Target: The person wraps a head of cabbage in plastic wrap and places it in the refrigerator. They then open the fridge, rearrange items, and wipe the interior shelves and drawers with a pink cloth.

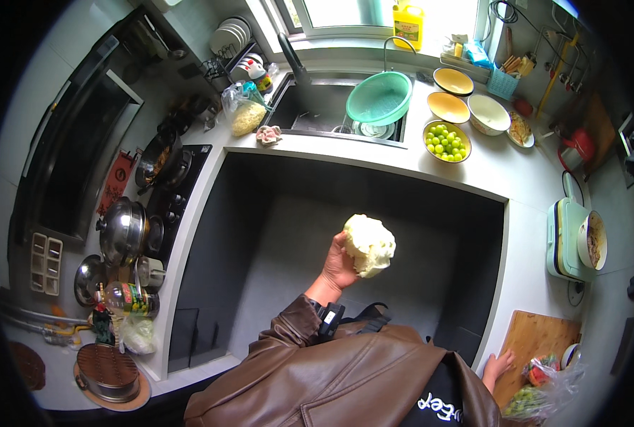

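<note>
My left hand point(340, 265) is closed around a pale, lumpy vegetable head point(369, 245), which looks like cauliflower. It holds this up over the floor, in the middle of the U-shaped counter. At the lower right, my right hand point(498, 367) rests on the left edge of a wooden cutting board point(541, 333) with its fingers apart. Beside that hand, on the board, lies a clear plastic bag point(554, 392) with green and red produce showing. A small bowl point(570, 355) is partly hidden behind the bag.
Ahead is a sink point(317, 109) with a green plastic basin point(379, 99). A bowl of green grapes point(447, 141) stands right of it. On the left are a hob point(181, 197), a wok point(159, 157) and a lidded steel pot point(123, 231). A light-green appliance point(566, 235) sits at right.
</note>
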The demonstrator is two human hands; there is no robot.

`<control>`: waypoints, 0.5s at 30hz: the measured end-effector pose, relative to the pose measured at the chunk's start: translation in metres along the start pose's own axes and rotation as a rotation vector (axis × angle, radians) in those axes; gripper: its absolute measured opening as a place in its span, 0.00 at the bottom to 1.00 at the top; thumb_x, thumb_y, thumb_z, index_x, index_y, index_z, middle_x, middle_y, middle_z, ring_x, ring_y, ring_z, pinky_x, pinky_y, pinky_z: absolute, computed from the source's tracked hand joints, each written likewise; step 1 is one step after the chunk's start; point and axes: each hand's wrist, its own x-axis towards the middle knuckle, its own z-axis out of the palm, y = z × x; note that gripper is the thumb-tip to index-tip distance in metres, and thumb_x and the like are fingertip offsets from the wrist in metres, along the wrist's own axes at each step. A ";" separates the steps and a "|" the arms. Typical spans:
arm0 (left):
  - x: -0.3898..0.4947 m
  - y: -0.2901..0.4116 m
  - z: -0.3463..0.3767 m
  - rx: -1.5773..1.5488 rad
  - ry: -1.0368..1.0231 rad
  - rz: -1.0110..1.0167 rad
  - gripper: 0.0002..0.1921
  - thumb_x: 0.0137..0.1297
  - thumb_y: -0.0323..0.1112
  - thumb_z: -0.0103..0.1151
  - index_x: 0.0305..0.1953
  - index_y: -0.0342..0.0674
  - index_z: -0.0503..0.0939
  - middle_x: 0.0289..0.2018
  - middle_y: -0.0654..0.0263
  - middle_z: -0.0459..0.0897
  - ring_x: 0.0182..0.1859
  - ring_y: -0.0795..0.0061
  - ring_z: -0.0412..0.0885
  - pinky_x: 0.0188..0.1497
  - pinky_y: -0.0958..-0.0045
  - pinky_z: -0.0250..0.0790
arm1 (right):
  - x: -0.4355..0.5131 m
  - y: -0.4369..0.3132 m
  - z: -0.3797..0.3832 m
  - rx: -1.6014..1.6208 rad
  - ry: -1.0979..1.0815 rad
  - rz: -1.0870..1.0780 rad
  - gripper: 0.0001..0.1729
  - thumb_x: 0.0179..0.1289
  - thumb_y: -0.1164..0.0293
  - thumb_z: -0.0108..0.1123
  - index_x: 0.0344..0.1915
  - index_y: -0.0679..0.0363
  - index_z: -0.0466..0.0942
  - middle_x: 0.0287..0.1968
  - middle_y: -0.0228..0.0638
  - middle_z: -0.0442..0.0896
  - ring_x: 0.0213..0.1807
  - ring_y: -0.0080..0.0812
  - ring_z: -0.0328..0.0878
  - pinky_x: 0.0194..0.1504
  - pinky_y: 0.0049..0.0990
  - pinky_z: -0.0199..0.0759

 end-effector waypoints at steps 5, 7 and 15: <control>0.007 -0.021 0.002 0.006 0.003 -0.078 0.37 0.58 0.53 0.69 0.68 0.52 0.71 0.65 0.64 0.77 0.66 0.57 0.75 0.68 0.47 0.68 | -0.007 0.000 -0.004 0.009 -0.069 -0.016 0.45 0.57 0.71 0.68 0.73 0.63 0.59 0.76 0.50 0.58 0.77 0.57 0.54 0.74 0.48 0.53; 0.012 -0.023 0.000 -0.007 -0.003 -0.093 0.37 0.59 0.53 0.69 0.68 0.52 0.71 0.65 0.64 0.76 0.66 0.58 0.75 0.69 0.47 0.68 | -0.011 -0.005 -0.008 0.014 -0.093 -0.002 0.47 0.57 0.70 0.69 0.74 0.62 0.58 0.77 0.50 0.56 0.77 0.57 0.53 0.75 0.48 0.53; 0.027 -0.021 -0.006 -0.039 -0.028 -0.118 0.36 0.59 0.52 0.69 0.68 0.51 0.71 0.64 0.63 0.77 0.67 0.58 0.74 0.70 0.47 0.67 | -0.020 -0.025 -0.026 -0.076 -0.150 0.009 0.51 0.56 0.70 0.70 0.76 0.61 0.54 0.78 0.50 0.54 0.77 0.58 0.53 0.75 0.48 0.53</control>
